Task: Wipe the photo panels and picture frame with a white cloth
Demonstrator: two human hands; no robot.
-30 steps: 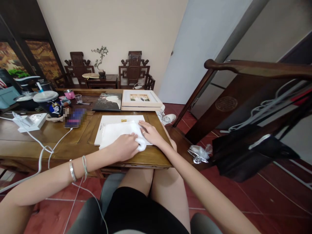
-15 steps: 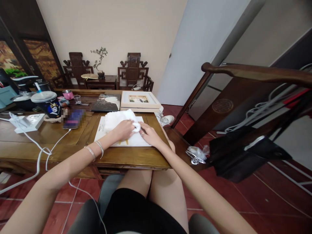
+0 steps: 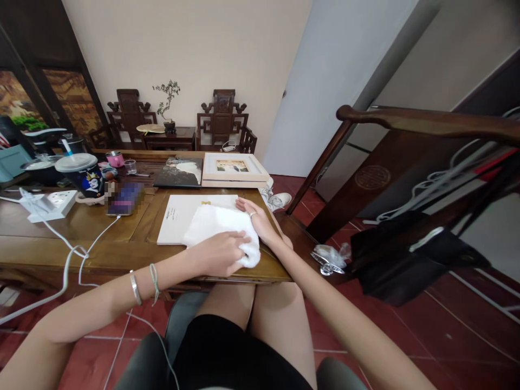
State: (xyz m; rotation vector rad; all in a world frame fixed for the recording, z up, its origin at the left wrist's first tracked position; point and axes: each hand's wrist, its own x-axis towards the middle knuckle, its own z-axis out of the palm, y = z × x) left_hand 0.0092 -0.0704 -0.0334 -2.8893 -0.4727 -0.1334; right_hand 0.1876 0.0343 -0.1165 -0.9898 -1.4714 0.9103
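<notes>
A folded white cloth (image 3: 219,225) lies over the lower right part of a flat white board or book (image 3: 173,216) with small print and a gold mark. My left hand (image 3: 223,252) is closed on the cloth near the table's front edge, its fingers bent over the rolled end. My right hand (image 3: 260,221) has its fingers stretched out at the board's right side, beside the cloth. It wears a ring and holds nothing that I can see. The cloth covers the board's lower right corner.
Behind the board lie a dark picture panel (image 3: 179,172) and a framed photo (image 3: 235,169). To the left are a phone (image 3: 124,199) on a cable, a lidded cup (image 3: 83,176) and a white power strip (image 3: 54,206). A wooden chair (image 3: 365,173) stands at right.
My left hand has drawn the cloth from the board's upper part toward the front right edge. My right hand has shifted slightly right, away from the cloth's rolled end.
</notes>
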